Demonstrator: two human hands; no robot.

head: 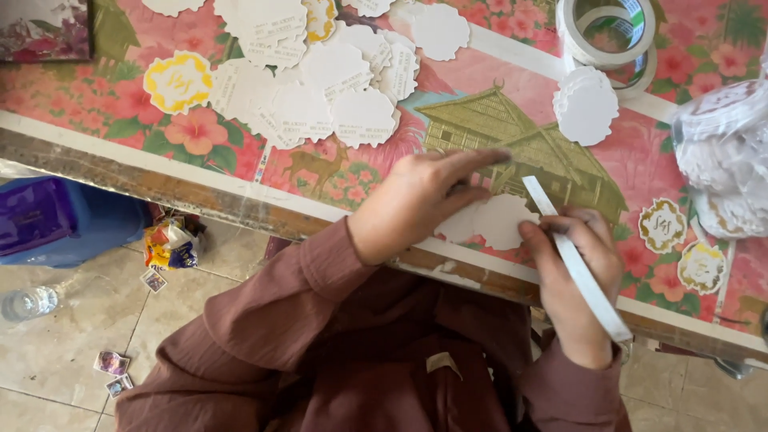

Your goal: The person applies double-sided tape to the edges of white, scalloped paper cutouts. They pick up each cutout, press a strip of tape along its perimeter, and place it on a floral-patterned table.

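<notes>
My left hand (420, 200) lies flat on a white scalloped paper label (500, 220) near the table's front edge, fingers stretched over it. My right hand (572, 276) pinches a long white strip of tape backing (576, 264) that runs diagonally from the label toward my wrist. Whether the strip is stuck to the label I cannot tell. A heap of white scalloped labels (320, 80) lies at the table's far side, with a yellow-printed one (178, 80) at its left.
Two rolls of white tape (608, 36) stand at the back right beside a small stack of labels (586, 108). A clear bag of labels (724, 160) sits at the right. Gold-printed labels (662, 226) lie near it. On the floor: blue bin (56, 220), plastic bottle (28, 302), wrappers.
</notes>
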